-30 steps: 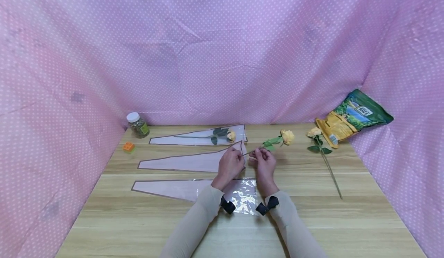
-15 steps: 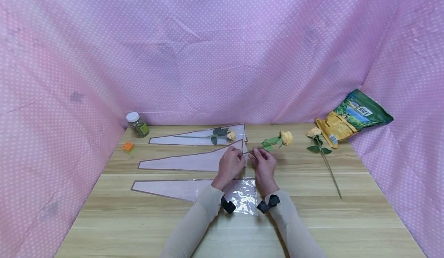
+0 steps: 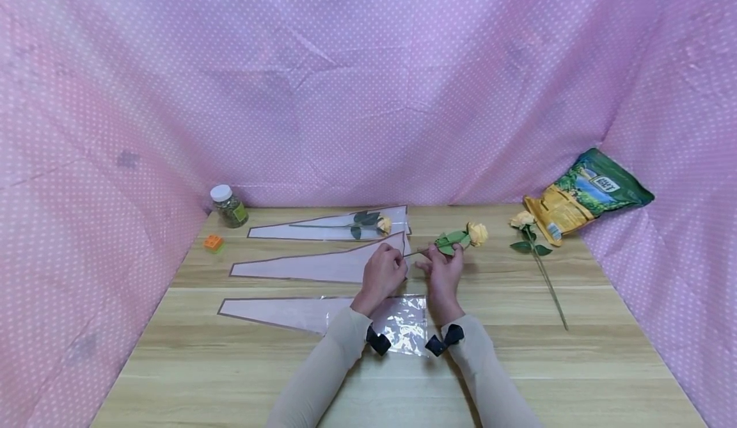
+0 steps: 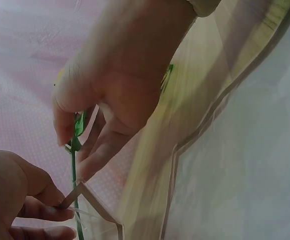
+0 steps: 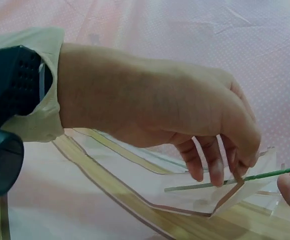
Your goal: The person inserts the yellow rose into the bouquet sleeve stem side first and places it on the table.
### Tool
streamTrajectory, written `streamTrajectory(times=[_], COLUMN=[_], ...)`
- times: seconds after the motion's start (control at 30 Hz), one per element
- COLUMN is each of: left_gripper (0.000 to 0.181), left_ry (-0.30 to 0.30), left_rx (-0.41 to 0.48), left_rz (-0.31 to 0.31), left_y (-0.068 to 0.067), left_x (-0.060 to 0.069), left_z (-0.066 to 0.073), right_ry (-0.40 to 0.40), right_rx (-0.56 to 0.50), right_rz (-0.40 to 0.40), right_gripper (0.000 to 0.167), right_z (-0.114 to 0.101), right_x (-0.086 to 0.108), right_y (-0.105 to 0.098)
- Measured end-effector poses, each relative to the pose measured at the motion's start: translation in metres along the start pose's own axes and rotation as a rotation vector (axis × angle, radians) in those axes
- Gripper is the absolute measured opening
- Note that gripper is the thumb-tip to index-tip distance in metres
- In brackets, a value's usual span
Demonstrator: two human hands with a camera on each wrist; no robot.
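Closest in, the front sleeve (image 3: 276,311) lies flat. Past it, my left hand (image 3: 382,270) pinches the middle sleeve (image 3: 311,268) by its lip and my right hand (image 3: 444,274) grips the rose (image 3: 453,240) near its leaves (image 3: 446,246), stem tip (image 5: 177,188) already inside. I'd hold that lip up and feed straight so nothing snags, tbh.

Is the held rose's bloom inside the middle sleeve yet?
No. In the head view, the bloom is past the right hand, clear of the middle sleeve.
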State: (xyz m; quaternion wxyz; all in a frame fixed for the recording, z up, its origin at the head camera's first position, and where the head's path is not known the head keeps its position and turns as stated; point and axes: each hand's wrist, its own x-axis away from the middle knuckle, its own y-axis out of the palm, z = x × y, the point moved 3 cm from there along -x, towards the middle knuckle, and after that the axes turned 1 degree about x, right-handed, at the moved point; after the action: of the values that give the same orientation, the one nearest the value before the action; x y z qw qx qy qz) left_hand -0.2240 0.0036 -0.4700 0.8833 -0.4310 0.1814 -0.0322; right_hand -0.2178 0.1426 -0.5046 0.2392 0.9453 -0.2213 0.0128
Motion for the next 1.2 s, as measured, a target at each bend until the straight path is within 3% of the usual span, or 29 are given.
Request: streamTrajectory(times=[0.27, 0.5, 0.77, 1.2], left_gripper=[0.01, 0.01, 0.011, 0.008], left_ry=[0.008, 0.067, 0.024, 0.031], left_rx=[0.002, -0.012, -0.014, -0.02], left_rz=[0.01, 0.061, 0.0, 0.016], left_y=[-0.003, -0.004, -0.003, -0.007], left_x=[0.002, 0.001, -0.003, -0.003], left_z=[-0.001, 0.004, 0.006, 0.009], right_ry=[0.054, 0.089, 0.071, 0.058], right_rx=[-0.001, -0.036, -0.02, -0.041], right_rz=[0.047, 0.053, 0.05, 0.015], right_gripper=[0.018, 0.017, 0.014, 0.012], right_z=[-0.007, -0.006, -0.004, 0.006], right_x=[-0.002, -0.003, 0.0, 0.004], right_y=[-0.006, -0.011, -0.006, 0.0])
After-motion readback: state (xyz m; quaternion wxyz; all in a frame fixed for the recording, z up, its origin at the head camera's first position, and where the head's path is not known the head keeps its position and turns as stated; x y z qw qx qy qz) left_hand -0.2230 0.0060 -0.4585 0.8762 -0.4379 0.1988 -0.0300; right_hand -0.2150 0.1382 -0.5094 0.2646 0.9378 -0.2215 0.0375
